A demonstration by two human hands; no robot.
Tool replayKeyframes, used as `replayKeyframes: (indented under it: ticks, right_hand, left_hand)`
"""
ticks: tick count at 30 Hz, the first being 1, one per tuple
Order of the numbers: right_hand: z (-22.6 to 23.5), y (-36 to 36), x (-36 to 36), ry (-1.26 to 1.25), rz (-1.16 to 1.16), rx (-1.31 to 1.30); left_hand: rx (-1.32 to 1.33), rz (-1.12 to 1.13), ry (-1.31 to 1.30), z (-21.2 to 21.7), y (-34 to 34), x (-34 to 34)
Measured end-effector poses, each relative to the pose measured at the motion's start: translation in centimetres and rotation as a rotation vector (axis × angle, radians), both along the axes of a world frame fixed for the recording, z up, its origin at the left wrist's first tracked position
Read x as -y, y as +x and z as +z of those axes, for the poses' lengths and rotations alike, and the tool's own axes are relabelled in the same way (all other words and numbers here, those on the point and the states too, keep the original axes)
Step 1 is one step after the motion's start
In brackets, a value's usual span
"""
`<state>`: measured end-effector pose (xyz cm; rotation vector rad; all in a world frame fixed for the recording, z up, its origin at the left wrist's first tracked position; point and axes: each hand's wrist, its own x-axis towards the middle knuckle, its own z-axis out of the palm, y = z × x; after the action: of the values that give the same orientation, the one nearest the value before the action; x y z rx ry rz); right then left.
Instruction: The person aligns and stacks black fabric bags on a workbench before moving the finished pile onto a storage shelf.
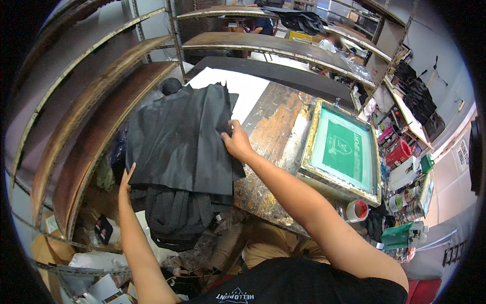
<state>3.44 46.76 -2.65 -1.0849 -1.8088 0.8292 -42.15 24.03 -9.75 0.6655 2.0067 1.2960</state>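
Note:
A pile of black fabric pieces [172, 137] lies at the left end of the worktable, overhanging its near left edge. At the pile's lower left edge, my left hand [125, 180] grips the fabric, with a finger stretched up along the side and the rest hidden behind it. On the opposite side my right hand [236, 142] is closed on the right edge of the upper pieces, thumb and fingers bent. Black straps or folded fabric [177, 215] hang below the pile. White sheet material [248, 91] lies beyond my right hand.
A paint-stained worktable [273, 116] carries a green screen-printing frame [344, 152] at the right. Beside that stands a tub of red ink [357, 210]. Metal shelves [101, 121] curve along the left, and another rack [283, 48] crosses the back. People sit beyond it.

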Motion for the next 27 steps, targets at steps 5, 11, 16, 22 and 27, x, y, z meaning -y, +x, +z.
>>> replayKeyframes:
  ticks: [5,11,16,22,27]
  right_hand:
    - [5.7,-1.7,-1.8,0.062,0.167,0.087]
    - [0.1,-1.8,-3.9,-0.352,-0.077,0.265]
    - [0.1,-3.1,-0.4,-0.772,0.132,0.039]
    - [-2.5,-2.6,-2.0,-0.935,0.060,0.026]
    - [-3.0,-2.3,-1.0,-1.131,0.324,-0.112]
  left_hand:
    - [0.034,0.037,0.033,0.6,0.0,0.4]
    - [0.174,0.051,0.174,1.8,2.7,-0.9]
    - [0.362,0.136,0.403,2.9,6.6,2.5]
    - [0.353,0.059,0.322,7.1,12.0,1.3]
    - [-0.021,-0.130,0.087,5.6,6.1,-0.5]
